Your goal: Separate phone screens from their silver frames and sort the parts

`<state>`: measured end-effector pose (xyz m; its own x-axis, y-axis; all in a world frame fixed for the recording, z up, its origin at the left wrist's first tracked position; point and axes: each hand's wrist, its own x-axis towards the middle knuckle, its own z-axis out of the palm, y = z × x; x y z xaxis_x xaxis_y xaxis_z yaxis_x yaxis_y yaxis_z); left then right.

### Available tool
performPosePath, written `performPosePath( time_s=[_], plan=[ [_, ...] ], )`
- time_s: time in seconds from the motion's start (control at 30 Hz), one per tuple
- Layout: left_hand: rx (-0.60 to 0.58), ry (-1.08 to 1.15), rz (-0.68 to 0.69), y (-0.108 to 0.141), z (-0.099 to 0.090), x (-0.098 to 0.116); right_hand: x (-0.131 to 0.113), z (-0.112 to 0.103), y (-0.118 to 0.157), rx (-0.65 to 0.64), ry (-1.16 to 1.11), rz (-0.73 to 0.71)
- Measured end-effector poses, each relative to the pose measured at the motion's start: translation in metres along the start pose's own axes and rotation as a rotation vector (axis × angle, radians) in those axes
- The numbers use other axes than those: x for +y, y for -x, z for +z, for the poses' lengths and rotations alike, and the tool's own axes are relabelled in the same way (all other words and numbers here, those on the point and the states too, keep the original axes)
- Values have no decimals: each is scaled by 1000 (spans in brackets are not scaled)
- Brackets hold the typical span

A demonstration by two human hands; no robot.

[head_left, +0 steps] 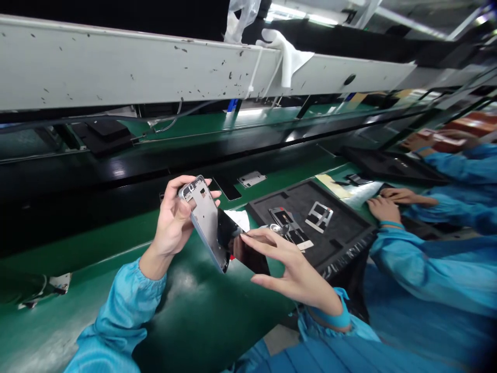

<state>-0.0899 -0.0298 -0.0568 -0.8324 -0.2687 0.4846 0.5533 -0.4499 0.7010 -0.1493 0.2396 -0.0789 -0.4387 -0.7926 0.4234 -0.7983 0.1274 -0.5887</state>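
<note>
My left hand (174, 217) is closed around a phone frame (205, 212), held tilted above the bench with its pale inner side in view. A glossy black phone screen (252, 256) slants away from the lower part of that frame; whether the two are joined I cannot tell. My right hand (287, 261) grips the screen by its edges, fingers on the upper edge and thumb near the lower one. Just behind lie a white paper (238, 220) and, partly hidden, a small red thing.
A black foam tray (349, 223) holding several phone parts stands at right on the green bench (186, 311). A dark panel (227, 189) and a metal plate (252, 179) lie behind. Co-workers' hands (384, 210) work farther right. A grey beam (135, 70) crosses above.
</note>
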Motion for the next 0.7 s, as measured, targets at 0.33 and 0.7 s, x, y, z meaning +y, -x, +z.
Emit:
performPosePath(
  time_s=[0.33,0.7],
  plan=[
    [-15,-212,43,-6,-8,2,-3,30,-14,198,-410,-6],
    [-100,-287,95,-5,-8,-5,-5,48,-22,197,-393,117]
  ],
)
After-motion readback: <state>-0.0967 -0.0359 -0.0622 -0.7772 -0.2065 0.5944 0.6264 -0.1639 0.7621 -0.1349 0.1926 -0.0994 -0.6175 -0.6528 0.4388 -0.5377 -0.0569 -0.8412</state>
